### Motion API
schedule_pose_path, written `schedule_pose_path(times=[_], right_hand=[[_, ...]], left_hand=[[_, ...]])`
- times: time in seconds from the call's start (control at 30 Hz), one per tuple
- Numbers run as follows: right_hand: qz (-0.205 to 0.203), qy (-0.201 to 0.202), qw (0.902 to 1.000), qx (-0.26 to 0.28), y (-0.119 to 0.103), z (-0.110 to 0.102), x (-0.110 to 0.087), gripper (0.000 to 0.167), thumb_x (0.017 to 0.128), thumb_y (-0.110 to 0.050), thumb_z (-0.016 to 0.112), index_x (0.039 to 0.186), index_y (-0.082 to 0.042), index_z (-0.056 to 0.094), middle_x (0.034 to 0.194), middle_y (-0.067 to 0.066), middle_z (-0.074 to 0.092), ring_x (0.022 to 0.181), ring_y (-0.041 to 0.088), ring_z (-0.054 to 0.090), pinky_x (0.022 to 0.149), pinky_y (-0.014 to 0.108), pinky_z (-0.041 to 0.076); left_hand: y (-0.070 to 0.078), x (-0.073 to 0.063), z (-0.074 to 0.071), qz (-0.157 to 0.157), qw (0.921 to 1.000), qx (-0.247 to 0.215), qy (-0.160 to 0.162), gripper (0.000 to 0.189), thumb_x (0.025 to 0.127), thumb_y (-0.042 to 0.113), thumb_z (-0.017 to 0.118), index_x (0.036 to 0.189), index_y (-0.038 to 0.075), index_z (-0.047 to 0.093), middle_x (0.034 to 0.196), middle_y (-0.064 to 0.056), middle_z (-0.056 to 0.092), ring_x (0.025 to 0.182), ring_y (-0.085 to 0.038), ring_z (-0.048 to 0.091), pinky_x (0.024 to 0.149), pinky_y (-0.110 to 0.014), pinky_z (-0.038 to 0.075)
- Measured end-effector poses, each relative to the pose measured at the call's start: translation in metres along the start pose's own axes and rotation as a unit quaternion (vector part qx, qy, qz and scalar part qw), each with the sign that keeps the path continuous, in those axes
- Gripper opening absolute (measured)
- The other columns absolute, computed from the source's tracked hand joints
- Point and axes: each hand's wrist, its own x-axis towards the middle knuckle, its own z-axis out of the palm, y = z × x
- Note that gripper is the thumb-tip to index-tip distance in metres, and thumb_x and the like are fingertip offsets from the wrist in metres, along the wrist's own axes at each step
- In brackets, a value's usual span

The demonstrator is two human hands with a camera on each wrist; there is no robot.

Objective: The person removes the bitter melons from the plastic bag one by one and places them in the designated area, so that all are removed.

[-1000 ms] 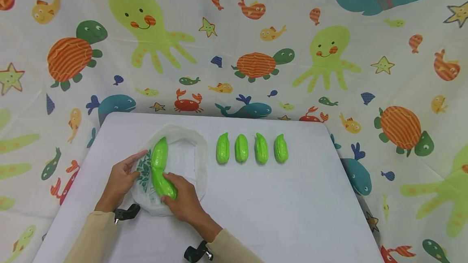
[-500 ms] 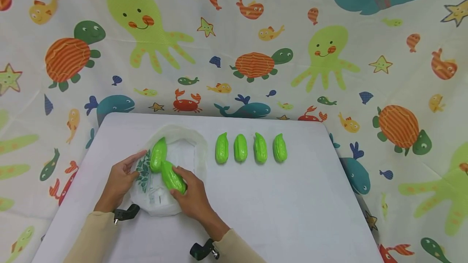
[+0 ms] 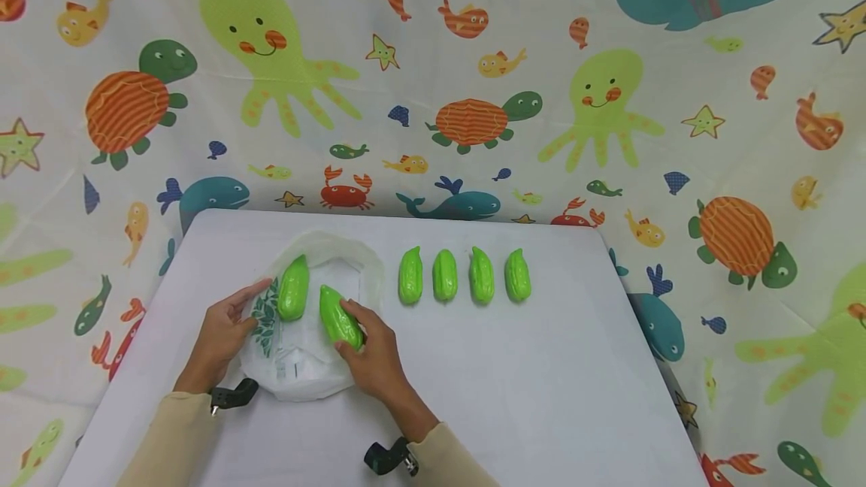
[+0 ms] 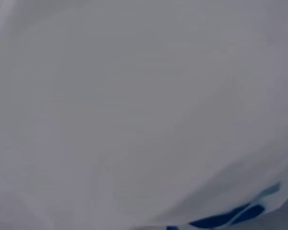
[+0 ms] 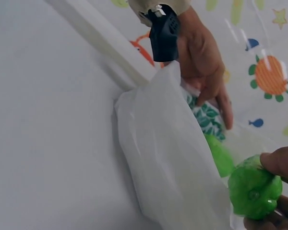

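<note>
A white plastic bag point(image 3: 307, 382) with a green leaf print stands open-mouthed on the table's left half. My left hand point(image 3: 222, 333) pinches its left rim between thumb and fingers. Inside, toward the left wall, is a green ridged gourd point(image 3: 293, 288). My right hand point(image 3: 373, 352) grips a second green gourd point(image 3: 338, 317) over the bag's opening; the right wrist view shows the blunt end of this held gourd point(image 5: 253, 188) between thumb and fingers. In the left wrist view, the pale bag wall point(image 4: 134, 105) covers nearly everything.
Several green gourds point(image 3: 445, 275) stand in a spaced row right of the bag, near the back of the white table point(image 3: 528, 389). A curtain point(image 3: 419, 36) printed with sea animals hangs behind the table and along its sides.
My right hand has shifted right and slightly up with its gourd, drawing it apart from the gourd at the bag's left wall. My left hand has stayed on the rim.
</note>
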Motion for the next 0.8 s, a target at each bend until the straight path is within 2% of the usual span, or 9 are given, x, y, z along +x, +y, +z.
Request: schedule_pose_path(times=[0.3, 0.63, 0.8], right_hand=[[0.005, 0.014, 0.9997, 0.017, 0.000, -0.014, 0.001, 0.067, 0.097, -0.003, 0.072, 0.158, -0.020, 0.051, 0.163, 0.009, 0.050, 0.147, 0.028, 0.054, 0.115, 0.043, 0.054], [0.017, 0.038, 0.9981, 0.046, 0.004, -0.027, 0.003, 0.067, 0.097, -0.001, 0.071, 0.157, -0.021, 0.052, 0.165, 0.009, 0.048, 0.149, 0.028, 0.052, 0.118, 0.050, 0.050], [0.026, 0.047, 0.9974, 0.048, 0.004, -0.035, 0.003, 0.067, 0.098, -0.001, 0.071, 0.158, -0.023, 0.051, 0.168, 0.010, 0.045, 0.152, 0.029, 0.049, 0.119, 0.054, 0.048]], left_hand=[[-0.003, 0.002, 0.001, -0.006, 1.0000, 0.004, 0.000, 0.071, 0.100, -0.002, 0.051, 0.166, 0.020, 0.038, 0.176, -0.010, 0.030, 0.159, -0.043, 0.033, 0.102, -0.003, 0.047], [-0.002, 0.001, 0.001, -0.008, 0.9999, 0.005, 0.003, 0.070, 0.101, -0.002, 0.052, 0.166, 0.020, 0.038, 0.176, -0.010, 0.029, 0.160, -0.042, 0.032, 0.107, -0.007, 0.046], [-0.002, 0.002, 0.001, -0.014, 0.9999, 0.005, 0.001, 0.071, 0.101, -0.001, 0.051, 0.166, 0.020, 0.037, 0.176, -0.010, 0.029, 0.160, -0.043, 0.033, 0.105, -0.007, 0.048]])
